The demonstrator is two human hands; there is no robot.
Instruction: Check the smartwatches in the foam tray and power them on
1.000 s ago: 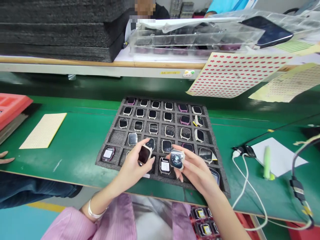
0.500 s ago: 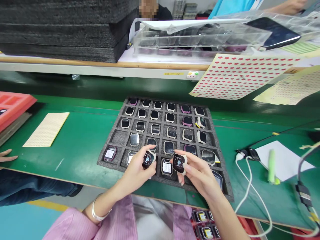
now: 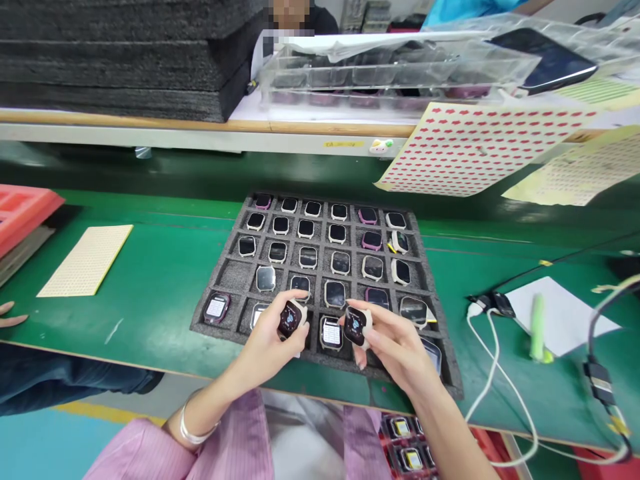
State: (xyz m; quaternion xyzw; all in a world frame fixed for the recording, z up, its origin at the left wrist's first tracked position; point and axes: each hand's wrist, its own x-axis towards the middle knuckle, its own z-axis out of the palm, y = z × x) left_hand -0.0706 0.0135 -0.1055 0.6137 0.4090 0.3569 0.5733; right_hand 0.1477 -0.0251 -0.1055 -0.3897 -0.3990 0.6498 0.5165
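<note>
A grey foam tray [image 3: 231, 275] with a grid of pockets lies on the green bench and holds several strapless smartwatch bodies. My left hand [image 3: 270, 343] is closed on one watch body [image 3: 291, 317] with a lit dark screen, over the tray's front row. My right hand [image 3: 395, 347] pinches a second lit watch body [image 3: 355, 325] just to the right of it. Both watches face up toward me, a short gap apart. Between them in the tray sits a watch with a white lit screen [image 3: 331, 332].
A yellow label sheet [image 3: 86, 260] lies at left, beside a red tray [image 3: 20, 212]. White cables [image 3: 493, 373], a white paper [image 3: 563, 317] and a green pen [image 3: 537, 327] are at right. Another person's fingers [image 3: 9, 313] rest on the left edge. Red-dot sticker sheets [image 3: 470, 150] hang behind.
The watch in my left hand went from a dark screen to a lit one. Both hands lowered slightly and brought the two watches closer over the front row.
</note>
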